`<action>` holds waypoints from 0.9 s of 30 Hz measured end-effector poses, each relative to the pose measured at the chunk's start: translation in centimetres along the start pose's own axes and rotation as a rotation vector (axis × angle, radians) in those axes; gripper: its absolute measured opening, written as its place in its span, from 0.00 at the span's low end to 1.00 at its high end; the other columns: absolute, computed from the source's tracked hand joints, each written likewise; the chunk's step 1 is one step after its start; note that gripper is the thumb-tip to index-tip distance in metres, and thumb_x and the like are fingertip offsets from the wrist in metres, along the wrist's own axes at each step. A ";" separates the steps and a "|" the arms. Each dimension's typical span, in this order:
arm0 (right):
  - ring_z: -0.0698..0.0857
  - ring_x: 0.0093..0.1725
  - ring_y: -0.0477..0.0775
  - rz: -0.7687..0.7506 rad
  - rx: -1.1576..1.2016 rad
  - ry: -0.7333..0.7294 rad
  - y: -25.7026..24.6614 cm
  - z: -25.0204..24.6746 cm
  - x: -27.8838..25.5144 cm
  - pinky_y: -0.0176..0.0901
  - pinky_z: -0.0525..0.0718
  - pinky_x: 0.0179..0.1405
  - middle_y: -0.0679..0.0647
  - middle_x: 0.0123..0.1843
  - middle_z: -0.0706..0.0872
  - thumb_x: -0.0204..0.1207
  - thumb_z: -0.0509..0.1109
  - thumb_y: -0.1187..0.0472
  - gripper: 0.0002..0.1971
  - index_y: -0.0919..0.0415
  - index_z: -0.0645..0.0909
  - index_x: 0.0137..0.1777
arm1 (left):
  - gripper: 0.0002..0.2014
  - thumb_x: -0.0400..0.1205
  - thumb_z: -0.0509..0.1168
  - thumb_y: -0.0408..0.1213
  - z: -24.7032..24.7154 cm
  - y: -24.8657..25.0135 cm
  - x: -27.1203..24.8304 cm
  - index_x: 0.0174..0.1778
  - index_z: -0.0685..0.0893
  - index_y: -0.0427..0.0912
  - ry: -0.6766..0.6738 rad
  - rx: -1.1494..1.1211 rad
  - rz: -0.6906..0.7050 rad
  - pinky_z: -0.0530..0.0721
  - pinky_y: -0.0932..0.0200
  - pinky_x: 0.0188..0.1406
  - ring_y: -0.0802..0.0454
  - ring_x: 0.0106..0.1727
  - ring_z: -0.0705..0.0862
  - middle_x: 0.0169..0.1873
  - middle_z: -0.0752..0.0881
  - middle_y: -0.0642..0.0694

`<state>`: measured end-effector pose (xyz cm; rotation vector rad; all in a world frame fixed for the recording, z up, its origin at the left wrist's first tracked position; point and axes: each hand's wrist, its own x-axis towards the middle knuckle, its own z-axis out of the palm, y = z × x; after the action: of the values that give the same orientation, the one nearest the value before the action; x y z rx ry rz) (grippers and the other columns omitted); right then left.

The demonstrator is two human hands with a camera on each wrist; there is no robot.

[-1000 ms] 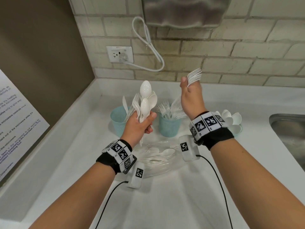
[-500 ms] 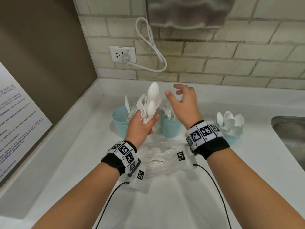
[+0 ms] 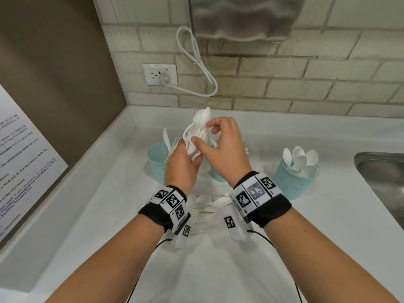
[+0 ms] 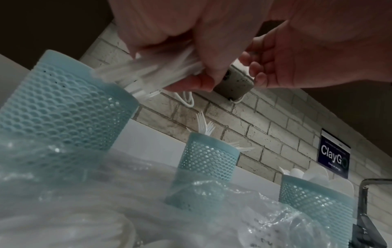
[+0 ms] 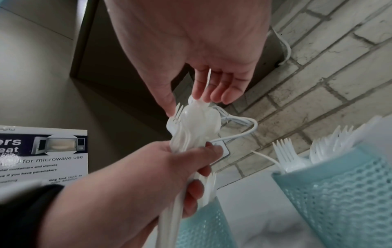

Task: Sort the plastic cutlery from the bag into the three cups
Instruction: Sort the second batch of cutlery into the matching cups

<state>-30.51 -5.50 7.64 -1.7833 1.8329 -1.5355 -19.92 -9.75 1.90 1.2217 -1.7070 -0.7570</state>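
My left hand (image 3: 192, 154) grips a bunch of white plastic spoons and forks (image 3: 197, 130) upright, above the left teal cup (image 3: 157, 165), which holds knives. My right hand (image 3: 204, 133) reaches in from the right, its thumb and forefinger touching the heads of the bunch (image 5: 193, 124). In the right wrist view the other fingers (image 5: 229, 90) stay loosely straight. The middle cup (image 4: 207, 161) holds forks and is mostly hidden behind my right hand in the head view. The right cup (image 3: 293, 180) holds spoons. The clear bag (image 3: 205, 208) with more cutlery lies on the counter under my wrists.
A steel sink (image 3: 382, 171) sits at the right edge of the white counter. A wall outlet (image 3: 159, 74) with a looped white cord is on the brick wall behind the cups. A microwave notice (image 3: 21, 160) hangs on the left side wall.
My right hand held forks up over the middle cup, let them go, and has moved left onto the bunch in my left hand. The left hand has barely moved.
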 end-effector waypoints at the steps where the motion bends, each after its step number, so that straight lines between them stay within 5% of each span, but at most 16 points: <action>1: 0.76 0.51 0.44 0.027 0.009 0.005 -0.1 0.1 -0.1 0.27 0.72 0.49 0.46 0.49 0.74 0.70 0.75 0.51 0.16 0.56 0.77 0.53 | 0.16 0.80 0.67 0.36 0.0 0.1 0.0 0.62 0.73 0.44 0.009 0.022 0.015 0.85 0.45 0.53 0.46 0.52 0.86 0.50 0.86 0.46; 6: 0.78 0.42 0.47 0.138 -0.023 0.005 -0.2 0.2 0.4 0.30 0.72 0.41 0.51 0.41 0.80 0.71 0.75 0.50 0.11 0.58 0.85 0.43 | 0.17 0.79 0.68 0.41 0.0 0.4 -0.3 0.62 0.73 0.46 0.047 0.122 0.055 0.85 0.45 0.50 0.48 0.50 0.86 0.49 0.86 0.48; 11: 0.76 0.35 0.39 0.117 0.019 -0.034 -0.8 0.2 0.6 0.21 0.70 0.37 0.50 0.39 0.82 0.69 0.78 0.55 0.07 0.59 0.87 0.40 | 0.20 0.77 0.72 0.39 0.1 0.7 -0.7 0.62 0.74 0.52 -0.019 -0.139 -0.031 0.87 0.53 0.46 0.50 0.48 0.87 0.48 0.87 0.51; 14: 0.79 0.36 0.44 0.103 0.116 -0.058 -1.3 0.3 0.5 0.33 0.79 0.41 0.50 0.39 0.85 0.71 0.76 0.55 0.07 0.59 0.85 0.40 | 0.20 0.76 0.71 0.28 0.0 1.6 -1.0 0.57 0.75 0.54 -0.062 -0.358 -0.098 0.83 0.64 0.30 0.54 0.36 0.84 0.40 0.85 0.52; 17: 0.82 0.40 0.50 0.059 0.138 -0.051 -1.8 0.4 0.4 0.44 0.82 0.44 0.51 0.39 0.85 0.74 0.73 0.53 0.09 0.59 0.85 0.41 | 0.20 0.76 0.70 0.24 -0.3 1.9 -1.1 0.59 0.76 0.48 -0.081 -0.484 -0.118 0.78 0.67 0.24 0.59 0.30 0.80 0.35 0.84 0.50; 24: 0.74 0.37 0.37 -0.073 0.166 0.043 -4.4 -0.6 1.6 0.26 0.72 0.41 0.45 0.40 0.75 0.78 0.69 0.53 0.09 0.58 0.82 0.43 | 0.17 0.76 0.72 0.29 -1.4 1.3 -0.8 0.58 0.77 0.40 -0.064 -0.536 -0.141 0.78 0.65 0.25 0.54 0.29 0.78 0.35 0.82 0.48; 27: 0.80 0.34 0.48 -0.145 0.282 0.079 -6.8 -1.9 2.3 0.41 0.80 0.36 0.49 0.37 0.79 0.81 0.64 0.56 0.08 0.59 0.78 0.44 | 0.17 0.77 0.72 0.34 -2.2 0.7 -0.7 0.60 0.77 0.42 -0.051 -0.495 -0.139 0.75 0.68 0.23 0.61 0.27 0.76 0.33 0.81 0.53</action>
<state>-28.10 -4.80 14.59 -1.7748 1.4551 -1.8367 -18.15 -8.77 3.24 0.9823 -1.3672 -1.2183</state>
